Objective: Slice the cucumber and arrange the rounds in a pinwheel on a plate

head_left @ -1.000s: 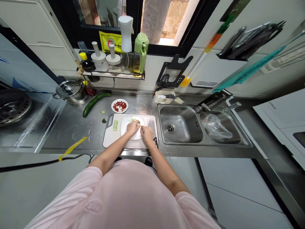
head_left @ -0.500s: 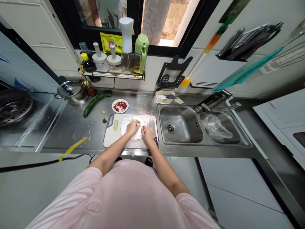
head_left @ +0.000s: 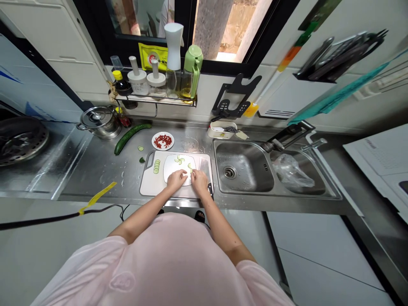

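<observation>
Head view of a kitchen: a stainless steel counter (head_left: 95, 170) runs up to a steel sink (head_left: 240, 168). On the counter lies a white cutting board (head_left: 149, 187) bearing a white plate (head_left: 170, 168) with cucumber slices (head_left: 180, 160). The left hand (head_left: 176, 179) and right hand (head_left: 199, 182) touch the plate, their grip impossible to tell.

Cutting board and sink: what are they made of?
The cutting board looks like matte pale plastic, probably: smooth surface, moulded handle cutout, no wood grain. The sink looks like stainless steel: satin grey finish with soft reflections and water spots.
</observation>
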Demonstrator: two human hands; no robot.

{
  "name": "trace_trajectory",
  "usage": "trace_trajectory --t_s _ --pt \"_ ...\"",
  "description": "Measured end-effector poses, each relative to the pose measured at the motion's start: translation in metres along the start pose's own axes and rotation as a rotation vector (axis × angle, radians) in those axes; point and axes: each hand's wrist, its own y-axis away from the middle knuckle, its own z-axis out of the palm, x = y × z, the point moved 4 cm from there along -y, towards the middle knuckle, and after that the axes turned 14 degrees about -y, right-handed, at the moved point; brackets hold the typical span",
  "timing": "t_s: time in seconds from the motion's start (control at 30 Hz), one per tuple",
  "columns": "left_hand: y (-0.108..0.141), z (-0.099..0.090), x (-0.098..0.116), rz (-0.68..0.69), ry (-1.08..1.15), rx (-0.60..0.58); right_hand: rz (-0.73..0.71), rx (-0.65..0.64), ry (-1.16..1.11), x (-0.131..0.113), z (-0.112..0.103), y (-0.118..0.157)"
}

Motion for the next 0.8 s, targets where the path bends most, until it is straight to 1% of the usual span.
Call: trace_trajectory --t_s 0.2,0.4,0.6,0.8 --pt "0.025 -0.001 -0.013 -0.042 0.063 0.011 -0.005 -0.039 0.025 -0.003 0.0 -0.007" --pt "0.043 -0.009 -0.027 -0.046 0.123 0.07 0.005 -0.088 0.076 -0.003 0.001 -0.017" --pt "0.051 -0.013 -0.043 -0.102 0.139 0.084 -0.002 -0.083 0.087 -0.002 0.003 -0.017" --pt "0.052 -0.013 -0.056 -0.092 0.19 0.164 -0.003 -0.071 0.085 -0.003 0.004 -0.016"
